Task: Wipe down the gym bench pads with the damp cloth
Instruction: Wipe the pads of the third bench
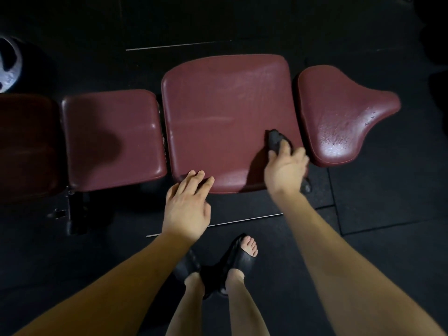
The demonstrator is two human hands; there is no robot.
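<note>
A gym bench with maroon vinyl pads runs left to right across the view. My right hand (286,168) grips a dark cloth (276,139) and holds it against the near right corner of the large middle pad (225,110). A tail of the cloth hangs off the pad's front edge below my wrist. My left hand (188,204) rests with straight fingers on the front edge of the same pad. The seat pad (339,112) at the right glistens with droplets. A smaller pad (111,139) lies to the left, and another dark pad (24,146) sits at the far left.
Black rubber floor tiles surround the bench. My feet in black sandals (232,263) stand just in front of it. A black bench leg and bracket (75,212) show under the left pad. A metal weight plate (9,64) lies at the far left.
</note>
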